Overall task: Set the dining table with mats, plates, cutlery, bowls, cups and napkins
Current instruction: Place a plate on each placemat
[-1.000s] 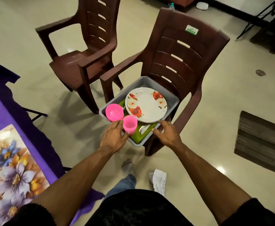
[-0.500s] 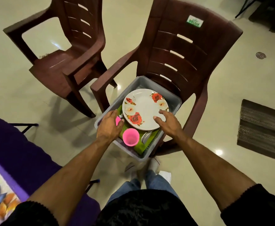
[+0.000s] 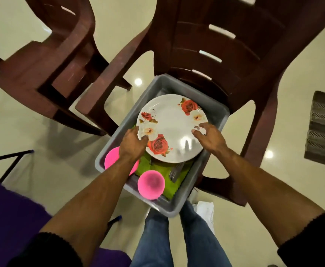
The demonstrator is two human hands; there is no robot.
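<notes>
We take the grey tub (image 3: 179,202) on the seat of the brown plastic chair (image 3: 225,60) as our reference. Left of the tub, at the lower frame corner, we note a purple cloth (image 3: 13,214); up and left of the tub stands a second brown chair (image 3: 48,62). Inside the tub at its left wall sits a pink bowl (image 3: 110,158), partly hidden under the left forearm. The left hand (image 3: 131,143) lies over the tub's left side, fingers curled onto the left rim of the plate (image 3: 172,128), thumb on its upper face: we read this as a grasp. Near the tub's front wall stands a pink cup (image 3: 151,185), mouth up, on a green mat (image 3: 157,168) with a zigzag edge. The plate is round, glossy white, printed with red and cream roses at three places round its border; it sits in the middle of the tub, over the mat, and a further plate edge shows beneath it. Just right of the cup, metal cutlery (image 3: 175,173) pokes out from under the plate. The right hand (image 3: 209,137) holds the plate's right rim, fingers bent over the edge. Far right of the tub, a striped floor mat (image 3: 323,130) lies on the tiles.
</notes>
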